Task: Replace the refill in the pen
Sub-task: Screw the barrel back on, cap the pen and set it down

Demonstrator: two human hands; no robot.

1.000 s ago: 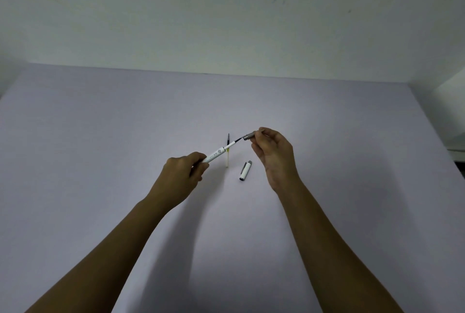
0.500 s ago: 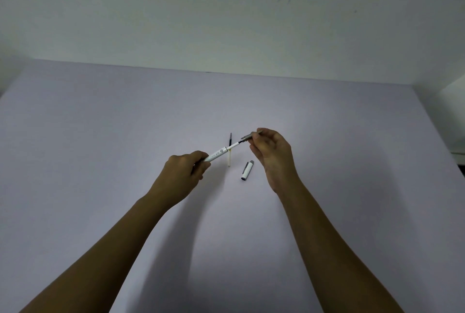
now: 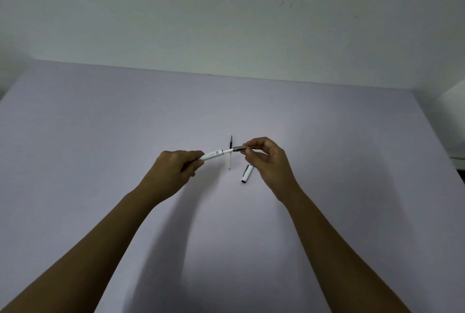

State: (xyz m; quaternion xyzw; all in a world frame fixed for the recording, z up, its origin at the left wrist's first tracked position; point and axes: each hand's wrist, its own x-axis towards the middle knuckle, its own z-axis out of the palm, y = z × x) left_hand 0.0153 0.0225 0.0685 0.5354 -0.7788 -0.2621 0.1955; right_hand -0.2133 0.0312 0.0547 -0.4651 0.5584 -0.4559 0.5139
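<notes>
The left hand's grip (image 3: 180,165) wraps the light, stiff pen barrel (image 3: 214,155); the right hand's grip (image 3: 266,159) pinches the small, slippery grey tip section (image 3: 240,148) by its sides.

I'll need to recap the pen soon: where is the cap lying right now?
The pen cap lies on the table just below the right hand, right of the loose refill.

One pen (image 3: 214,156), two refills (image 3: 230,159) seemingly, one cap (image 3: 247,174).
</notes>
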